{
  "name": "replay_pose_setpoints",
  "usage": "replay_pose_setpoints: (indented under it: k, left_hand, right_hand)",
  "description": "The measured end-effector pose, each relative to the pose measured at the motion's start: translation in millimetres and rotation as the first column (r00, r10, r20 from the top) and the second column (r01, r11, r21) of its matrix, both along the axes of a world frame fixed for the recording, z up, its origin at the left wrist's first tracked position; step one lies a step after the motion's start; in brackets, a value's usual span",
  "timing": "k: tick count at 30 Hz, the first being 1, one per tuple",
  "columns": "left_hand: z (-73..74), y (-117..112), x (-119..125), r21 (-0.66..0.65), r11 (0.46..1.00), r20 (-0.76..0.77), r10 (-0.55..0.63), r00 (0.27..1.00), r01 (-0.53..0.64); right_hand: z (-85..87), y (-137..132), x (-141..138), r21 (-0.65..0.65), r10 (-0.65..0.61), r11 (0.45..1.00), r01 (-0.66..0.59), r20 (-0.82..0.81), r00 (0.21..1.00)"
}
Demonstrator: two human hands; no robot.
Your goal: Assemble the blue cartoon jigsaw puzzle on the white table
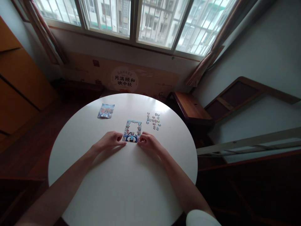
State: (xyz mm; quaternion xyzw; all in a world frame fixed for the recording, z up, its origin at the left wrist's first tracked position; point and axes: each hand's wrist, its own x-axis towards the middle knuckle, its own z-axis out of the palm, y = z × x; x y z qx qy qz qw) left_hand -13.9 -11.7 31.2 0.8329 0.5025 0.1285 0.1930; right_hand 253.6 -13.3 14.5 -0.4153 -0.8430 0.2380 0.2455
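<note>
A small jigsaw puzzle (131, 138) lies flat on the white round table (105, 182). Its outer parts are joined around a pale gap in the middle, with a blue cartoon face along the lower edge. My left hand (112, 139) is closed at the puzzle's lower left edge, thumb and curled fingers against it. At the lower right edge my right hand (148, 141) is closed in the same way. To the right of the puzzle, several loose jigsaw pieces (154, 120) are spread apart. A colourful picture sheet (106, 111) with a similar blue face lies at the back left.
Behind the table stands a wall with a printed banner (124, 80) below barred windows (155, 25). A wooden bench (191, 106) is beyond the right rim. Orange cabinets (18, 75) stand at left, and a pale rail (246, 142) runs along the right.
</note>
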Motion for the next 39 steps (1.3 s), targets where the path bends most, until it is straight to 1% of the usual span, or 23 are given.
replay_pose_setpoints:
  k: [5, 12, 17, 20, 23, 26, 29, 34, 39]
  left_hand:
    - [-0.3, -0.4, 0.2, 0.002, 1.000, -0.011, 0.007, 1.000, -0.007]
    - [-3.5, 0.2, -0.2, 0.044, 0.999, 0.006, 0.012, 1.000, -0.013]
    - [-2.9, -0.1, 1.9, 0.050, 0.998, 0.012, 0.030, 0.999, -0.030]
    - [-3.2, -0.1, 2.2, 0.038, 0.999, 0.008, 0.034, 0.999, -0.034]
    - [-3.8, 0.3, 1.5, 0.021, 0.999, 0.008, 0.030, 1.000, -0.030]
    - [-4.3, 0.8, 0.8, 0.010, 0.999, 0.029, 0.033, 0.999, -0.034]
    - [-4.4, 1.0, 1.0, 0.022, 0.998, 0.051, 0.060, 0.997, -0.062]
    - [-4.1, 0.4, 1.9, 0.068, 0.993, 0.013, 0.092, 0.996, -0.093]
    - [-5.0, 0.2, 1.1, 0.067, 0.993, 0.005, 0.099, 0.995, -0.099]
  right_hand:
    - [0.3, 0.4, 1.7, -0.009, -0.023, 1.000, 0.024, 0.016, 1.000]
    - [5.3, -1.9, 3.0, 0.007, -0.047, 0.999, 0.046, 0.088, 0.995]
    - [1.7, 0.0, 3.9, 0.082, -0.112, 0.991, 0.101, 0.142, 0.984]
    - [-0.8, 1.2, 4.6, 0.143, -0.115, 0.985, 0.096, 0.130, 0.985]
    - [-1.5, 0.7, 4.5, 0.177, -0.109, 0.981, 0.083, 0.141, 0.984]
    - [-1.3, -0.4, 4.0, 0.176, -0.103, 0.982, 0.073, 0.169, 0.980]
    - [-1.8, -0.5, 3.8, 0.172, -0.109, 0.982, 0.079, 0.172, 0.979]
    - [-2.9, 0.8, 4.1, 0.163, -0.107, 0.984, 0.078, 0.177, 0.978]
    - [-1.3, 0.6, 4.1, 0.131, -0.087, 0.989, 0.061, 0.202, 0.976]
